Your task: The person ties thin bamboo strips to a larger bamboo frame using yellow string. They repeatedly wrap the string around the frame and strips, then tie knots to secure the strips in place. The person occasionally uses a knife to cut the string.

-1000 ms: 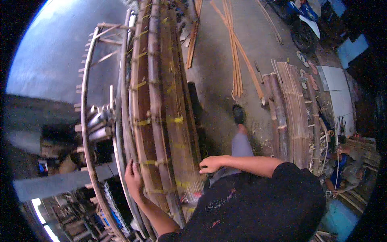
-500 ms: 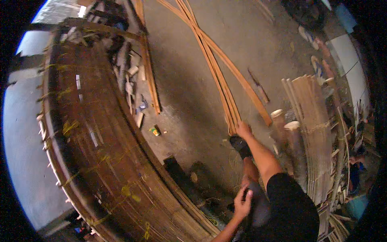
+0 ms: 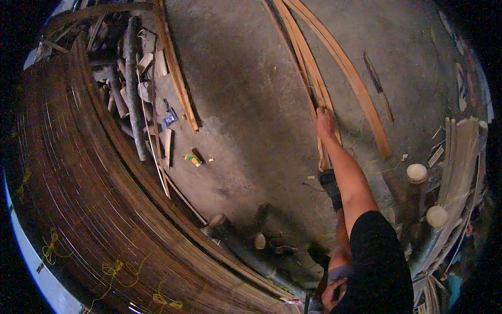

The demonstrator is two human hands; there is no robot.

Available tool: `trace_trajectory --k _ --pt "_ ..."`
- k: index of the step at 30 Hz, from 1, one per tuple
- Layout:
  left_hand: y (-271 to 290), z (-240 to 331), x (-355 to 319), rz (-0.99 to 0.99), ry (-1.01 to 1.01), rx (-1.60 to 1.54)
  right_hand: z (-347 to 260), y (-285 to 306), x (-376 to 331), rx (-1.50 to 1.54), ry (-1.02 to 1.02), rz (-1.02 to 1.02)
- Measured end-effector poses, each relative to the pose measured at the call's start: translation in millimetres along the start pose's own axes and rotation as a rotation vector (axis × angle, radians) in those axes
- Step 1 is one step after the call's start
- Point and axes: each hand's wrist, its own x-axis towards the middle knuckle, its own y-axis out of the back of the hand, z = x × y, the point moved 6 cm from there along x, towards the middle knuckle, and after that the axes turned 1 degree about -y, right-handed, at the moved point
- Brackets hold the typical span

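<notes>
Two bare hands appear in the head view, looking down at a concrete floor (image 3: 235, 78). Right of centre, the right hand (image 3: 325, 123) reaches forward at the end of an outstretched arm, its fingers curled closed on a group of long, narrow orange-brown strips (image 3: 303, 52); how many it grips cannot be told. These strips lie under and around that hand, running away from it toward the upper edge and back past it to a foot in a dark shoe (image 3: 329, 183). Well below, near the lower edge, the left hand (image 3: 330, 297) is partly covered by the black sleeve (image 3: 379, 261), its fingers bent; whether it holds anything cannot be told. The strips are well ahead of it.

To the right of the gripped strips, near them, lies a broader orange strip (image 3: 361, 91), and beyond that a thin dark stick (image 3: 377, 86). Well to the left, a large brown slatted panel (image 3: 94, 172) with yellow ties (image 3: 111, 269) fills that side. Between panel and hands are a small green-and-yellow packet (image 3: 192, 158) and a blue packet (image 3: 170, 118).
</notes>
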Motion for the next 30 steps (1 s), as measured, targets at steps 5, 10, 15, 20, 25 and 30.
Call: trace_trajectory --k 5,10,15,20,25,30 --pt "-1 39 17 0.239 0.044 0.018 -108 113 -24 0.559 0.055 0.029" --pt "47 68 41 0.533 0.04 -0.118 -219 249 -176 0.765 0.139 -0.165" --pt "227 272 68 0.619 -0.252 -0.116 -309 411 -388 0.891 0.235 -0.285" --pt "271 486 -37 0.306 -0.225 -0.474 -341 405 -528 0.824 0.27 -0.661" --pt "346 468 -170 0.665 -0.486 -0.019 -403 424 -582 0.69 0.593 -1.098" --pt "411 398 -317 1.039 -0.387 0.148 -470 463 -577 0.825 1.003 -0.92"
